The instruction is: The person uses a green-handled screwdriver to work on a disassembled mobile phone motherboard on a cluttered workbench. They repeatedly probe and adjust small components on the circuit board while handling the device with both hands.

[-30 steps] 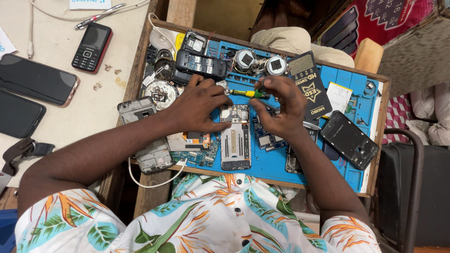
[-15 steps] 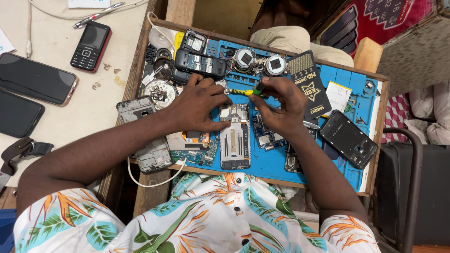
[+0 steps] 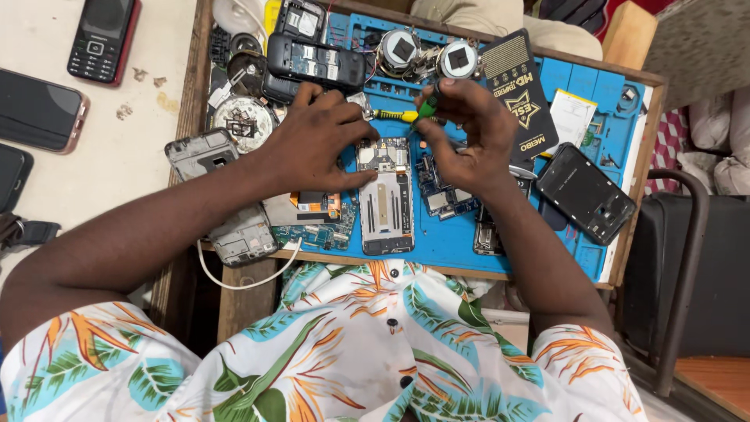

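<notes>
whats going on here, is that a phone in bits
Yes. A person works over a blue repair mat strewn with phone parts. The left hand presses on the side of an opened phone lying back-up with its board exposed. The right hand pinches a green-tipped screwdriver just above the phone's top end. Loose circuit boards lie beside it, and an empty phone frame sits to the right.

- Work mat (image 3: pixel 453 234): blue.
- Screwdriver (image 3: pixel 394 116): yellow handle, green tip end.
- Shirt (image 3: pixel 375 352): white, patterned with green and orange leaves.
- Keypad phone (image 3: pixel 103 37): black, edged in red.
</notes>
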